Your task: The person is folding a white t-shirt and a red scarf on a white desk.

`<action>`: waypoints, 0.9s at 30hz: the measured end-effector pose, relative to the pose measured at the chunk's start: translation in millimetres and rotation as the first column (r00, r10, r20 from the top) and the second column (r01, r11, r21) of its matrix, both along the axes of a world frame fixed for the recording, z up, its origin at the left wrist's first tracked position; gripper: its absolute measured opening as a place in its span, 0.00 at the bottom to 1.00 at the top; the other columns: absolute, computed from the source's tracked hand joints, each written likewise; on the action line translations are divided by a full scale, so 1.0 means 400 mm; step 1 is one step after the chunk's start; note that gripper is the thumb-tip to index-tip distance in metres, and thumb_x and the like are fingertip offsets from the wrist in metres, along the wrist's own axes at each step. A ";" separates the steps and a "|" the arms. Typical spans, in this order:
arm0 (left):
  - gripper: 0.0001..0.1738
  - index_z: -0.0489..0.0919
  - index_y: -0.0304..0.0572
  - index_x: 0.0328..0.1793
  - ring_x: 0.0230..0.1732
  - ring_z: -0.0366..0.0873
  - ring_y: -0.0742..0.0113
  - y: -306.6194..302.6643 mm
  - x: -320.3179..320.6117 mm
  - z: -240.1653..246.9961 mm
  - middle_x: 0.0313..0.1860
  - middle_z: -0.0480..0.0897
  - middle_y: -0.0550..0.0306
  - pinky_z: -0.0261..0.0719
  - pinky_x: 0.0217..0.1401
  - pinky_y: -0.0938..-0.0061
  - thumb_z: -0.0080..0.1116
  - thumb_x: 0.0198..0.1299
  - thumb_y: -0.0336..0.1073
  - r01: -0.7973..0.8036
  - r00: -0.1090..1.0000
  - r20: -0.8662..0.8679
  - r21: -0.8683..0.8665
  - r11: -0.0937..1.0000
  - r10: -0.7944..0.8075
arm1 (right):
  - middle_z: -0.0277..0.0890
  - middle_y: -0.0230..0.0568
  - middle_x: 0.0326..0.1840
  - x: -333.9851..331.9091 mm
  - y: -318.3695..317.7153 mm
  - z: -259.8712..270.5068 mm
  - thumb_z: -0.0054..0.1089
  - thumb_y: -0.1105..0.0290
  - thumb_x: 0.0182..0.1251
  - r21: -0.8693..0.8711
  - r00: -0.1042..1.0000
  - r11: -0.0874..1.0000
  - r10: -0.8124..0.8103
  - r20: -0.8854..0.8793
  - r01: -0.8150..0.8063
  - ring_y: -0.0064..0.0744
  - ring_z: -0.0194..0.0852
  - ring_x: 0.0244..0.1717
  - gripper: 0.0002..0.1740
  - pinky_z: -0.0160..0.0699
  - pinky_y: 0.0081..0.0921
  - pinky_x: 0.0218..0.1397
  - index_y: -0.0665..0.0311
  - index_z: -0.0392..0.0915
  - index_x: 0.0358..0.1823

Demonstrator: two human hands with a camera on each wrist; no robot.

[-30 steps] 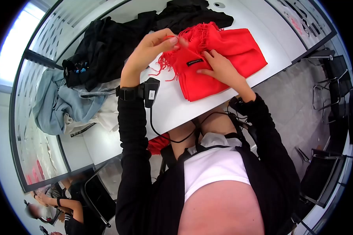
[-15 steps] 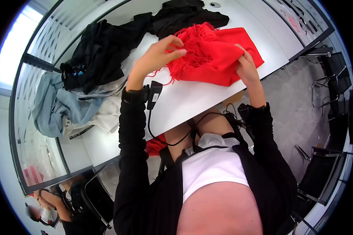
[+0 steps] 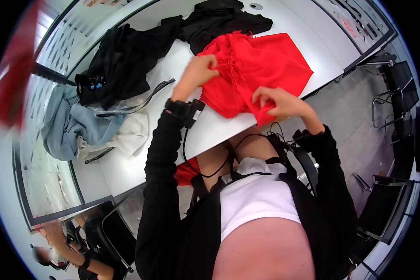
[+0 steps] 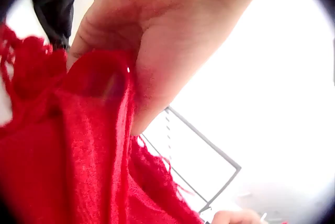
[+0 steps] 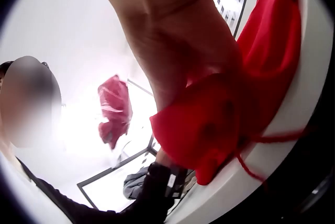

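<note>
A red fringed cloth (image 3: 280,60) lies in loose folds on the white table (image 3: 205,133), its fringe running across the upper surface. At the cloth's left edge, my left hand (image 3: 193,77) has its fingers curled; the left wrist view shows this hand (image 4: 162,41) gripping a fold of the red cloth (image 4: 94,156). My right hand (image 3: 284,101) pinches the cloth's near part by the table's front edge. In the right wrist view, red fabric (image 5: 196,124) covers the fingertips of that hand (image 5: 178,41).
Black garments (image 3: 116,65) lie at the back and left, beside a light blue cloth (image 3: 74,126), a white cloth (image 3: 135,135) and clear plastic with a dark strap. A blurred red object (image 3: 14,84) shows at far left. Another person (image 3: 65,245) is at lower left; chairs (image 3: 382,210) stand right.
My right hand has moved from the cloth's right side toward the front edge. My left hand has shifted right and taken hold of cloth. The blurred red object has appeared at far left.
</note>
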State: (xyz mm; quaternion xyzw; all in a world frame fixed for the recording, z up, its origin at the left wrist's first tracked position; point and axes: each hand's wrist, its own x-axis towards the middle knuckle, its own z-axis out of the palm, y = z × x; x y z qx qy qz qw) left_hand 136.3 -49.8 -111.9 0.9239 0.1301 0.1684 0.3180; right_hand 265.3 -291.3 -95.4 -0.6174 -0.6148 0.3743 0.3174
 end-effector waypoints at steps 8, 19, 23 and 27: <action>0.12 0.63 0.39 0.24 0.19 0.59 0.59 0.115 -0.129 0.119 0.17 0.62 0.50 0.65 0.24 0.75 0.56 0.40 0.24 -0.385 0.890 0.339 0.200 0.901 0.305 | 0.63 0.34 0.21 0.112 -0.007 0.023 0.52 0.82 0.48 0.154 0.928 0.949 -0.305 0.213 0.277 0.24 0.62 0.24 0.11 0.62 0.18 0.31 0.67 0.68 0.36; 0.07 0.66 0.38 0.24 0.21 0.67 0.51 0.248 -0.414 0.212 0.18 0.68 0.49 0.66 0.26 0.66 0.53 0.43 0.24 -0.920 0.386 0.764 0.275 0.280 0.517 | 0.74 0.44 0.32 0.468 -0.048 0.022 0.52 0.75 0.51 0.543 0.323 0.799 -0.602 0.730 0.259 0.46 0.72 0.37 0.12 0.71 0.35 0.38 0.60 0.69 0.39; 0.07 0.64 0.38 0.22 0.21 0.66 0.52 0.262 -0.478 0.200 0.18 0.68 0.49 0.65 0.27 0.65 0.51 0.44 0.24 -0.974 0.226 0.781 0.192 0.120 0.582 | 0.72 0.42 0.27 0.635 -0.069 0.062 0.53 0.74 0.50 0.672 -0.113 0.675 -0.675 0.729 0.305 0.44 0.73 0.34 0.12 0.72 0.36 0.34 0.58 0.71 0.39; 0.05 0.67 0.38 0.23 0.22 0.68 0.54 0.258 -0.515 0.208 0.20 0.72 0.51 0.68 0.29 0.66 0.51 0.45 0.26 -1.000 0.000 0.779 0.013 -0.016 0.627 | 0.75 0.44 0.32 0.724 -0.097 0.014 0.54 0.75 0.46 0.570 -0.179 0.652 -0.567 0.804 0.499 0.46 0.74 0.37 0.10 0.73 0.39 0.37 0.60 0.75 0.33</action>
